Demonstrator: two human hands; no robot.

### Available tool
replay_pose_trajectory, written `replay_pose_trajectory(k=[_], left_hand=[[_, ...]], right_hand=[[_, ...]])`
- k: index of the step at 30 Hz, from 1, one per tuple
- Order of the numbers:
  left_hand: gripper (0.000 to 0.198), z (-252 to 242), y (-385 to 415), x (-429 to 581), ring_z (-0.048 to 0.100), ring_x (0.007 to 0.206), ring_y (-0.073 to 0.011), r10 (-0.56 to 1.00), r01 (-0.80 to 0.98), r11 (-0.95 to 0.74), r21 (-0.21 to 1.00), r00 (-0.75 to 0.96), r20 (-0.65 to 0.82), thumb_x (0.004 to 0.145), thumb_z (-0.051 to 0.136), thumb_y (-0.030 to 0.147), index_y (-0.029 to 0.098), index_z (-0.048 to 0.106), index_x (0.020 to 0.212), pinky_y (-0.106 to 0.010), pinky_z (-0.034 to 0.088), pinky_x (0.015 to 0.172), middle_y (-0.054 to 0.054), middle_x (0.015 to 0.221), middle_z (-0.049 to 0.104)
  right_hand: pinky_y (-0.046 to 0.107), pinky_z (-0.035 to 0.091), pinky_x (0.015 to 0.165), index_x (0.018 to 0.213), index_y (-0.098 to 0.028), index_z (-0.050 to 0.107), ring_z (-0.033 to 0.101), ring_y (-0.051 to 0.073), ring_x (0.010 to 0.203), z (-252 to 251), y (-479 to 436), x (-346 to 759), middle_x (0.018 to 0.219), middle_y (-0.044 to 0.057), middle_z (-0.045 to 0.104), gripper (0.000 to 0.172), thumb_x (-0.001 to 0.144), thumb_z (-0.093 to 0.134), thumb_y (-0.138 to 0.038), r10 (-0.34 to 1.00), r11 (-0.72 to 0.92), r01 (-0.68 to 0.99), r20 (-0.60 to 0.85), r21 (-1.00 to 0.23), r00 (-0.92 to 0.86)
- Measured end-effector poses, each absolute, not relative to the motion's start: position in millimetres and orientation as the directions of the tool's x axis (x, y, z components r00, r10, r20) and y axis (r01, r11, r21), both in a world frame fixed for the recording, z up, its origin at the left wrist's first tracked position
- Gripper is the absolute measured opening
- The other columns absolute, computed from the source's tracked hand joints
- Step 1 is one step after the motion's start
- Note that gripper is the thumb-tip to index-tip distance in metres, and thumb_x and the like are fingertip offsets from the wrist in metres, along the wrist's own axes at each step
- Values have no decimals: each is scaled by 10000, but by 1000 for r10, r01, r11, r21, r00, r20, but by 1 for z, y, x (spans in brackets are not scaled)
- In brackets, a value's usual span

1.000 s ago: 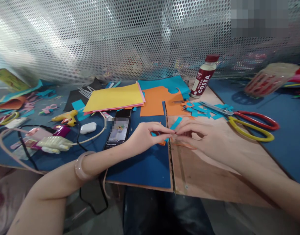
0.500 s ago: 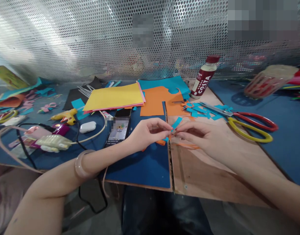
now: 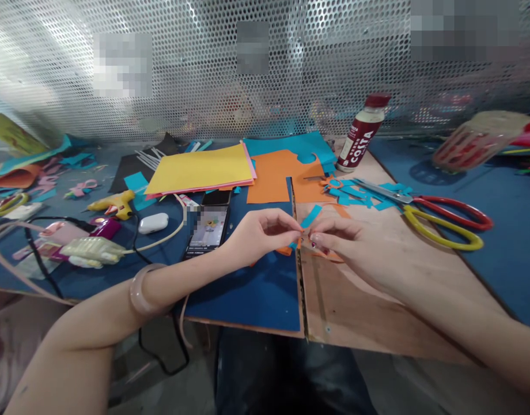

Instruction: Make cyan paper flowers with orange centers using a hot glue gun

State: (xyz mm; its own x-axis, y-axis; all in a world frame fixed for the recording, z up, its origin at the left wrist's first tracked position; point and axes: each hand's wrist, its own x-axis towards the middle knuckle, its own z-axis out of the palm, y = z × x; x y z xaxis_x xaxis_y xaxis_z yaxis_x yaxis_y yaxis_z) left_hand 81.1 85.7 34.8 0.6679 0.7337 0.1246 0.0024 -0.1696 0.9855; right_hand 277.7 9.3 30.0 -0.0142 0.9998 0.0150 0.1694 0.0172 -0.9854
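My left hand [image 3: 258,233] and my right hand [image 3: 360,248] meet fingertip to fingertip over the seam between the blue mat and the wooden board [image 3: 355,300]. Together they pinch a small piece of orange and blue paper [image 3: 303,237]; its shape is mostly hidden by my fingers. A blue paper strip [image 3: 311,217] lies just behind the fingertips, and orange scraps [image 3: 286,251] lie under them. A pale bangle [image 3: 139,288] sits on my left wrist.
Red-and-yellow scissors [image 3: 438,216] lie on blue scraps at right. A Costa bottle [image 3: 362,135] stands behind. Yellow paper [image 3: 200,170], orange paper [image 3: 276,178], a phone [image 3: 207,227], a yellow glue gun [image 3: 112,203], earbuds case [image 3: 154,222] and cables lie left.
Both hands lifted slightly off the mat and stay pinched together on the small paper piece. The view shifted a little.
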Motion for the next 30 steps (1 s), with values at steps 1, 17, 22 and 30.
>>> replay_pose_trajectory(k=[1, 17, 22, 30], left_hand=[[124, 35, 86, 81, 672, 739, -127, 736, 11, -177, 984, 665, 124, 768, 732, 224, 130, 706, 844, -245, 549, 700, -56, 819, 727], [203, 32, 86, 81, 671, 770, -141, 767, 91, -167, 982, 638, 72, 772, 755, 320, 136, 719, 851, -242, 570, 674, -63, 853, 731], [196, 33, 86, 81, 678, 770, -146, 773, 96, -168, 981, 630, 70, 769, 759, 308, 133, 715, 843, -246, 577, 680, -63, 845, 732], [218, 30, 84, 83, 695, 710, -139, 761, 3, 17, 1000, 648, -15, 764, 776, 294, 114, 682, 844, -292, 625, 691, -35, 770, 711]], right_hand=[[298, 467, 664, 765, -235, 709, 590, 152, 765, 31, 9, 276, 831, 18, 670, 226, 763, 756, -457, 1000, 22, 178, 21, -984, -7], [273, 328, 495, 758, -233, 671, 462, 111, 574, 12, 10, 273, 714, -11, 585, 299, 790, 729, -525, 999, -9, 199, 0, -980, 44], [295, 404, 606, 751, -223, 690, 533, 136, 678, 16, 11, 271, 779, 5, 637, 296, 806, 712, -514, 996, 69, 283, 84, -957, 42], [311, 444, 676, 779, -224, 691, 592, 155, 738, 14, 10, 268, 814, 12, 668, 305, 801, 709, -528, 994, 67, 300, 91, -951, 66]])
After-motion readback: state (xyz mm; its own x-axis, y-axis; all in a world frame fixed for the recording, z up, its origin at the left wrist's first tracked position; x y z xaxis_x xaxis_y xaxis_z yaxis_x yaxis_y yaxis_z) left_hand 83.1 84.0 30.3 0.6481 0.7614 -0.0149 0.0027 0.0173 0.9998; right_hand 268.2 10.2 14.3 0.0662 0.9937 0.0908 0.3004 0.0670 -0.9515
